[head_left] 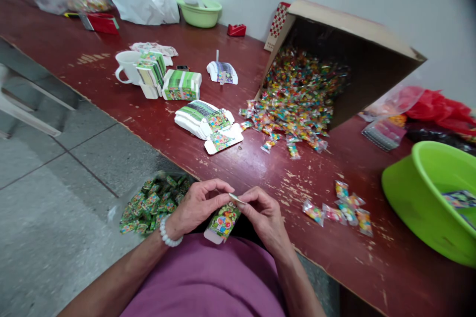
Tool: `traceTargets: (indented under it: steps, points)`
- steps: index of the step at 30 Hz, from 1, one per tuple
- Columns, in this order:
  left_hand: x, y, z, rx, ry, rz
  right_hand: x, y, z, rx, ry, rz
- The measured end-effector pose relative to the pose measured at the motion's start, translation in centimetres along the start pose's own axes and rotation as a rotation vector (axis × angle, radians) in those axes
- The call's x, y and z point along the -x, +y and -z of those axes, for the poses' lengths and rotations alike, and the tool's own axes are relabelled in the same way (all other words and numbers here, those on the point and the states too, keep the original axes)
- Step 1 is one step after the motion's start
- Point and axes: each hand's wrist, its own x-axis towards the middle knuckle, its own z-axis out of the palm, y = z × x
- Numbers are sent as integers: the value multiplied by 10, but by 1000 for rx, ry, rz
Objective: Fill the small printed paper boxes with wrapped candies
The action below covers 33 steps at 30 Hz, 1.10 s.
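A small green printed candy box (224,222) is held between both hands just off the table's front edge, over my lap. My left hand (203,203), with a beaded bracelet on the wrist, pinches the flap at its upper end. My right hand (265,210) pinches the same flap from the other side. The box's lower end, with a pale flap, points toward me. Flattened green boxes (197,116) lie in a stack on the table ahead, with one loose flat box (223,138) at its near side. Several wrapped candies (345,208) lie right of my right hand.
A tipped cardboard carton (375,59) spills wrapped candies (297,104) onto the red table. At right stands a green basin (412,193). A bag of filled green boxes (148,208) is on the left below the table edge. A white mug (128,67) stands beside banded box stacks (182,84).
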Motion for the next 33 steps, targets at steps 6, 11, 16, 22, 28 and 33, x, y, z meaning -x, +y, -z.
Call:
traceTargets:
  steps: [6,11,16,22,28,33]
  points:
    - [0,-4,0,113,16,81,1,-6,-1,59,-50,24]
    - [-1,-4,-1,47,32,48,0,-7,-2,14,-38,-42]
    - [-1,-7,0,-2,-12,65,-1,1,-3,-40,-51,-153]
    - [-1,-1,7,89,-127,199,0,7,-5,-108,-78,-186]
    - [1,-2,11,139,-176,206,1,11,-6,-154,-92,-207]
    - [0,-6,8,132,-145,241,1,9,-7,-104,-83,-195]
